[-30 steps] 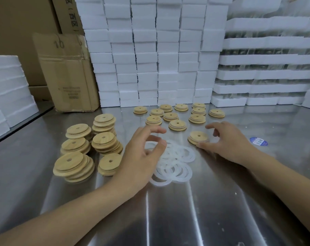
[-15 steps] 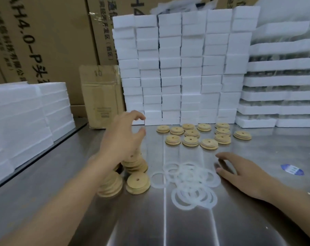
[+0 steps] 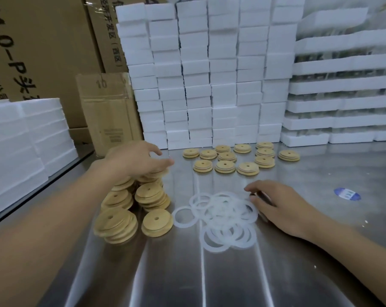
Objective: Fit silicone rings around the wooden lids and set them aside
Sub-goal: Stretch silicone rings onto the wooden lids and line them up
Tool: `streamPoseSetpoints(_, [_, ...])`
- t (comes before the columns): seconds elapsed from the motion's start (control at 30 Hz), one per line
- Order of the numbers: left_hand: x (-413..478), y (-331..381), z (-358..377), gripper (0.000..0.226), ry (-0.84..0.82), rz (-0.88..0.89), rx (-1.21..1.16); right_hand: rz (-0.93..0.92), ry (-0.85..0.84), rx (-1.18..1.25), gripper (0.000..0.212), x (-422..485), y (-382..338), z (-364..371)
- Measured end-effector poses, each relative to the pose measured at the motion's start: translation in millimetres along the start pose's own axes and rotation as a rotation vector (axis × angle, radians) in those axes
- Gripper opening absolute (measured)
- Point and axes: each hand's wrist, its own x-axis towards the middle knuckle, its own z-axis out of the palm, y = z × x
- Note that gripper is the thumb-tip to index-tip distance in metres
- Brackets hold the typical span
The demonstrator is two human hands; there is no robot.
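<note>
We logged left hand (image 3: 134,160) over the rearmost of the wooden lid stacks (image 3: 151,196), centre-left, fingers loosely bent, hold unclear | right hand (image 3: 282,207) nearly flat, empty, at silicone ring pile's (image 3: 223,218) right edge, lower centre | we feared a nudge toppling leaning stacks, overlapped rings lifting together.

Left grip (image 3: 134,160) covers the tops of the rear lid stacks (image 3: 152,193); its fingertips are motion-blurred, possibly on a lid. Right grip (image 3: 276,204) hides one edge of the ring pile (image 3: 225,218). Blue sticker (image 3: 347,194): print illegible.
</note>
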Motion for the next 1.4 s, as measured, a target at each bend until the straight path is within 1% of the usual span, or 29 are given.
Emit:
streamPoseSetpoints(0.03, [-2.3,3.9,1.8,0.079,-0.034,0.022,0.044,-0.004,0.005,0.019,0.028,-1.4,-2.1,0.5])
streamPoseSetpoints(0.07, [-5.2,7.5,3.7,0.078,-0.033,0.043,0.111,-0.011,0.013,0.034,0.029,-2.2,-4.6,0.9])
streamPoseSetpoints(0.13, [-11.5,13.8,4.4,0.072,0.044,0.072,0.209,-0.030,0.028,0.068,0.028,-2.9,-10.1,1.2])
streamPoseSetpoints(0.23, [-17.2,23.0,4.6,0.070,0.171,0.107,0.188,-0.062,0.033,0.100,0.035,-4.9,-16.9,3.1])
streamPoseSetpoints(0.27, [-20.0,27.4,6.6,0.069,0.209,0.132,0.110,-0.085,0.034,0.086,0.040,-6.0,-18.6,4.2])
streamPoseSetpoints(0.3, [-23.7,34.1,8.9,0.068,0.240,0.159,-0.018,-0.109,0.038,0.079,0.046,-6.7,-21.0,4.9])
streamPoseSetpoints(0.37, [-33.2,54.1,16.3,0.064,0.286,0.205,-0.330,-0.125,0.043,0.135,0.056,-8.1,-27.0,5.0])
streamPoseSetpoints(0.43, [-42.6,77.8,32.9,0.049,0.305,0.202,-0.615,-0.115,0.011,0.198,0.057,-10.5,-31.7,5.2])
streamPoseSetpoints(0.5, [-49.6,97.2,56.5,0.035,0.316,0.141,-0.870,-0.173,-0.054,0.141,0.054,-12.5,-34.7,6.2])
streamPoseSetpoints(0.53, [-52.4,104.4,68.7,0.033,0.314,0.110,-0.964,-0.204,-0.094,0.098,0.051,-13.6,-36.1,6.8])
streamPoseSetpoints(0.6, [-55.0,113.1,89.7,0.032,0.311,0.070,-1.046,-0.249,-0.157,0.003,0.043,-14.8,-38.0,7.7])
streamPoseSetpoints(0.67, [-55.6,114.0,104.1,0.027,0.343,0.056,-1.078,-0.284,-0.160,-0.046,0.036,-15.0,-38.6,9.1])
streamPoseSetpoints(0.8, [-59.5,106.5,116.0,0.002,0.413,0.076,-1.214,-0.296,-0.110,0.005,0.022,-14.8,-41.1,6.9])
streamPoseSetpoints(0.97, [-68.1,112.1,116.1,0.024,0.392,0.094,-1.336,-0.325,-0.063,0.034,0.009,-14.9,-43.8,4.4])
streamPoseSetpoints(1.1, [-72.1,115.3,111.3,0.029,0.374,0.130,-1.379,-0.351,0.045,0.075,0.012,-13.8,-47.7,2.4])
streamPoseSetpoints(1.23, [-75.1,120.2,102.7,0.029,0.324,0.105,-1.396,-0.309,0.174,0.103,0.014,-14.9,-52.5,-0.8])
streamPoseSetpoints(1.3, [-78.8,123.8,100.5,0.031,0.299,0.114,-1.357,-0.289,0.218,0.114,0.011,-15.5,-53.2,-1.5])
streamPoseSetpoints(1.37, [-84.1,127.3,102.0,0.036,0.244,0.139,-1.332,-0.283,0.246,0.115,0.010,-16.3,-54.2,-0.9])
streamPoseSetpoints(1.4, [-86.9,129.0,102.4,0.039,0.198,0.155,-1.356,-0.281,0.255,0.117,0.011,-16.5,-54.6,-0.3])
